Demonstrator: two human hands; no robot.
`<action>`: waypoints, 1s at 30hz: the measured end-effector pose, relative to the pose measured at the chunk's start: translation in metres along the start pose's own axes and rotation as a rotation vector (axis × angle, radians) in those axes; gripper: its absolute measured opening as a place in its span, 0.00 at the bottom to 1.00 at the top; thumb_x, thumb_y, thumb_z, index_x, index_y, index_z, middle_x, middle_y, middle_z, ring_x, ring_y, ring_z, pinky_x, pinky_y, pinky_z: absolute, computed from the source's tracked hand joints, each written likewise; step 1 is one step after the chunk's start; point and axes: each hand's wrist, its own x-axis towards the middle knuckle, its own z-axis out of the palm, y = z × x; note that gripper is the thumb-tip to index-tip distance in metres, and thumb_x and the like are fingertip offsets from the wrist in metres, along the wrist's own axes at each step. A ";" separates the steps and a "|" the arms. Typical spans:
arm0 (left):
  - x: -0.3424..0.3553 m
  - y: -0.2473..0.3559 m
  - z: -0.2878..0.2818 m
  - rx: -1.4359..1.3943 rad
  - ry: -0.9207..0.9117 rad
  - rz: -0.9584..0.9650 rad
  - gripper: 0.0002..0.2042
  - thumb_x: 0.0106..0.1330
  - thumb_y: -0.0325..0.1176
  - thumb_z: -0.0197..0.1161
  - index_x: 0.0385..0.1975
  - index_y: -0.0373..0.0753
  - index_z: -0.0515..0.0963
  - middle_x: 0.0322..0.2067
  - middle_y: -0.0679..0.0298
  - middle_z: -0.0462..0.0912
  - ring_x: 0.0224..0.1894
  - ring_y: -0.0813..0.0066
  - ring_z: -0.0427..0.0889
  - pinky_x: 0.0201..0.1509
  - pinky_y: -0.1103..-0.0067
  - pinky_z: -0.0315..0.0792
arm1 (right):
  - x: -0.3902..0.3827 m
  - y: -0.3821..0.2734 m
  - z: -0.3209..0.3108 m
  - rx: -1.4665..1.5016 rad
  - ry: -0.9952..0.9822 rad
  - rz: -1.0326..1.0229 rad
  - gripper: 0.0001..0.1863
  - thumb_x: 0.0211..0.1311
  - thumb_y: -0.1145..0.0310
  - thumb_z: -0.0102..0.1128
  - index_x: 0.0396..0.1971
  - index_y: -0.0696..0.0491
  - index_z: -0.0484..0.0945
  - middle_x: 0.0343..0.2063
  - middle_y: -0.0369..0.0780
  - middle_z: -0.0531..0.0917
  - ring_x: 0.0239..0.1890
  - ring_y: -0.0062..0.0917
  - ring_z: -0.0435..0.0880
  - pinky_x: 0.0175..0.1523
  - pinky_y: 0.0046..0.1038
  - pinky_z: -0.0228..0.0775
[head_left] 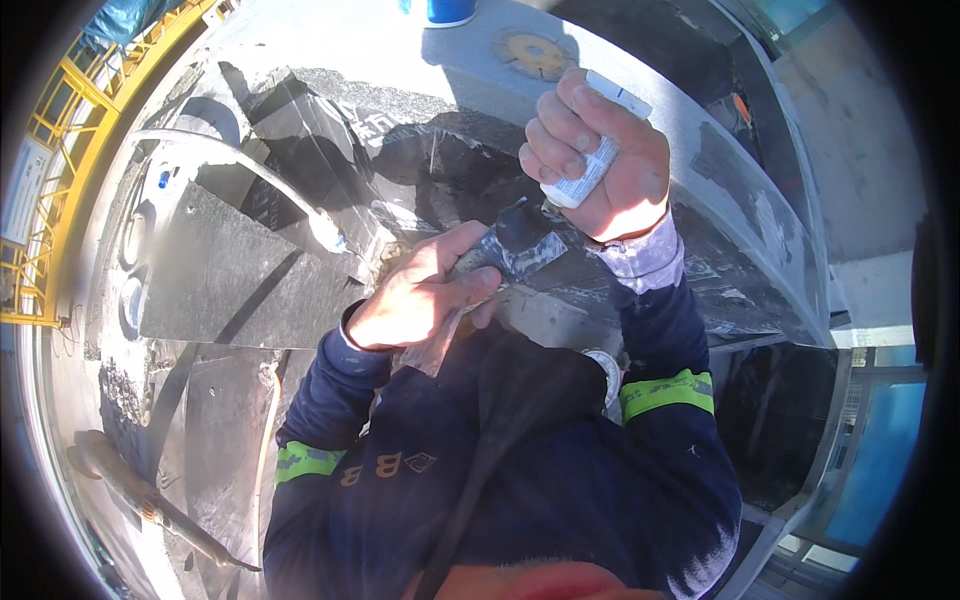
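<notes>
The right hand (605, 160) is closed around a white tube (592, 165), fingers wrapped over its body, the tube tilted with its nozzle end pointing down and left toward a grey putty knife (520, 245). The tube's upper end sticks out above the knuckles.

The left hand (420, 295) is clamped on the knife's handle, thumb lying along the top; the flat blade, smeared with grey paste, sits just under the tube's tip, near it, though I cannot tell if they touch. Both hands work close together over a dark stone slab (240, 270), whose polished face is dusty and partly in shadow.

Behind the slab lies a pale stone block (400, 50). On it rests a round yellowish cutting disc (535, 52), and a blue container (450, 10) stands at the top edge, cut off by the frame. A thin curved hose (240, 165) arcs across the slab to the left of the hands. Yellow railing (70, 110) runs along the far left.

Both forearms wear dark blue sleeves with 1 green reflective band (668, 392) each.
</notes>
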 end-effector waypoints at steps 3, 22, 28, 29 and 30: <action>-0.003 0.002 0.003 -0.010 0.033 0.008 0.08 0.71 0.31 0.57 0.45 0.36 0.72 0.26 0.67 0.77 0.27 0.82 0.77 0.32 0.81 0.70 | 0.000 -0.002 0.002 -0.003 0.017 0.013 0.09 0.70 0.65 0.49 0.28 0.47 0.65 0.18 0.28 0.63 0.19 0.17 0.64 0.31 0.26 0.59; 0.002 -0.013 -0.001 -0.086 0.002 0.038 0.24 0.69 0.37 0.62 0.62 0.36 0.67 0.26 0.65 0.79 0.23 0.86 0.76 0.18 0.91 0.60 | 0.002 0.001 0.001 0.174 -0.031 0.034 0.14 0.73 0.63 0.43 0.23 0.47 0.61 0.16 0.29 0.62 0.17 0.17 0.60 0.29 0.26 0.57; 0.003 -0.017 -0.002 -0.122 -0.020 0.058 0.25 0.68 0.40 0.63 0.62 0.37 0.67 0.25 0.65 0.79 0.22 0.85 0.76 0.17 0.90 0.60 | 0.002 0.000 0.002 0.187 -0.002 0.053 0.17 0.70 0.60 0.48 0.19 0.47 0.64 0.14 0.29 0.62 0.16 0.18 0.62 0.29 0.26 0.58; 0.003 -0.018 -0.002 -0.133 -0.020 0.067 0.25 0.68 0.40 0.63 0.61 0.37 0.67 0.25 0.65 0.79 0.23 0.85 0.76 0.16 0.90 0.60 | 0.002 0.000 0.002 0.195 -0.003 0.058 0.17 0.70 0.60 0.48 0.19 0.47 0.64 0.14 0.29 0.62 0.16 0.18 0.62 0.28 0.26 0.58; 0.003 -0.019 -0.002 -0.150 -0.028 0.084 0.25 0.68 0.40 0.63 0.61 0.37 0.67 0.25 0.65 0.79 0.23 0.85 0.76 0.16 0.90 0.60 | 0.002 0.001 0.002 0.205 -0.008 0.058 0.17 0.70 0.61 0.48 0.19 0.47 0.64 0.14 0.29 0.62 0.16 0.17 0.62 0.28 0.26 0.58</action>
